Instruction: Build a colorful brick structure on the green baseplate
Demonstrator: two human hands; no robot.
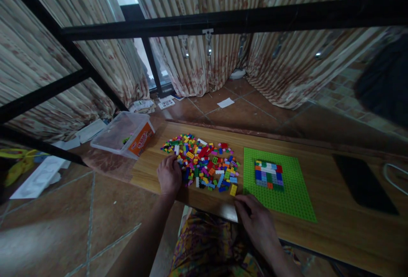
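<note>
Head view. A low wooden plank table [334, 226] carries a loose heap of small multicoloured plastic building bricks [202, 164] and, just beside it, a bright green studded baseplate [287, 200] bearing a partly filled rectangular patch of blue, red, white and green bricks [268, 175].

The left hand [168, 177] rests knuckles-up on the heap's near-left edge, fingers curled into the bricks — whether it grips one cannot be told. The right hand [256, 221] lies at the table's near edge by the baseplate corner, fingers loosely bent, thumb and forefinger close together; any held piece is hidden.

A single yellow brick [233, 189] sits near the table edge — a sweep of either hand could knock it to the tiled floor [79, 217].

A clear plastic storage tub with an orange label [124, 134] stands left of the heap.
</note>
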